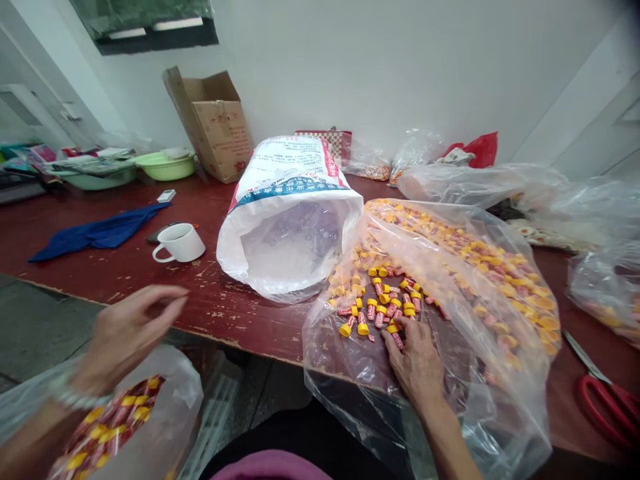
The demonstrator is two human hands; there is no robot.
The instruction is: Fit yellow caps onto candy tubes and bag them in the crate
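Note:
A large clear plastic bag (500, 373) lies on the table at the right, with many small red pieces with yellow caps (381, 310) in it and at its mouth. My right hand (417, 363) reaches in at the mouth, fingers bent over one capped piece; whether it is gripped is hard to tell. At the left, my left hand (133, 327) hovers above another bag (175, 387) of capped pieces, its fingers curled together; anything between them is too small to make out. Between the hands stands the open mouth of a white printed sack (230, 247).
A white mug (183, 243), a blue cloth (100, 233) and green basins (165, 167) are on the red table (215, 300) at left. A cardboard box (225, 137) stands behind. Red-handled scissors (607, 407) lie at far right, more plastic bags (480, 183) at the back.

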